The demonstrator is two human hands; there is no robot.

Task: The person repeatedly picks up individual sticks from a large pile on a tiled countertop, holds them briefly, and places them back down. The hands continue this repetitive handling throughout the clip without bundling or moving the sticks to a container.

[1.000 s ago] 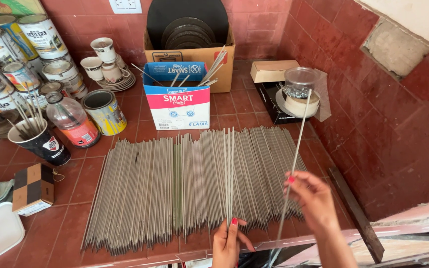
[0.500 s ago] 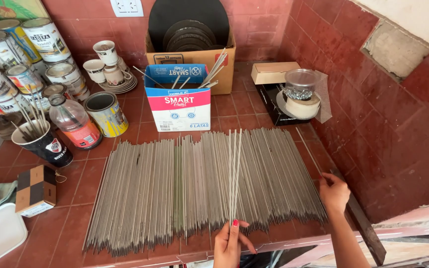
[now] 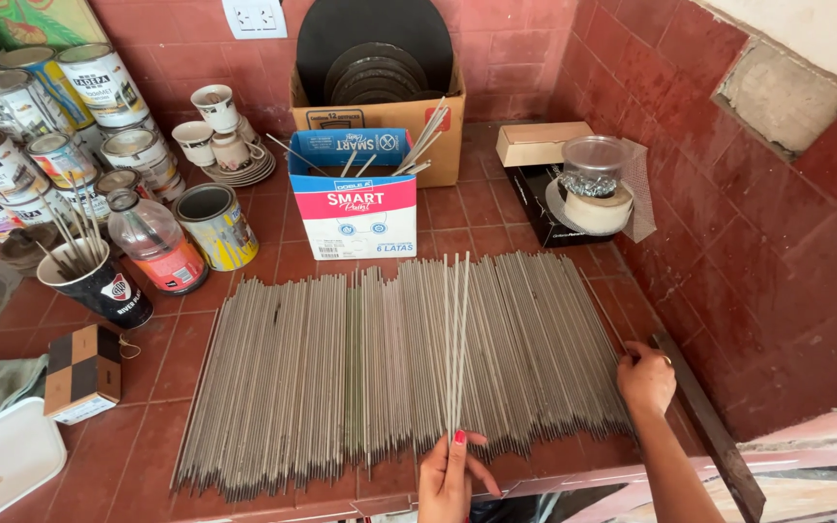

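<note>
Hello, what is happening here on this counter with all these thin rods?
A person is working on a wide layer of thin grey rods spread over a red tiled counter. The left hand pinches a few rods lying on top of the layer, near its front edge. The right hand rests at the right end of the layer. Paint cans and a cardboard box stand behind.

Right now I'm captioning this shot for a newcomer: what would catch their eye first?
A wide spread of thin grey rods covers the red-tiled counter. The left hand pinches a few rods at the near edge, and the right hand rests at the spread's right end. Behind stand a pink-and-blue box and paint cans.
</note>
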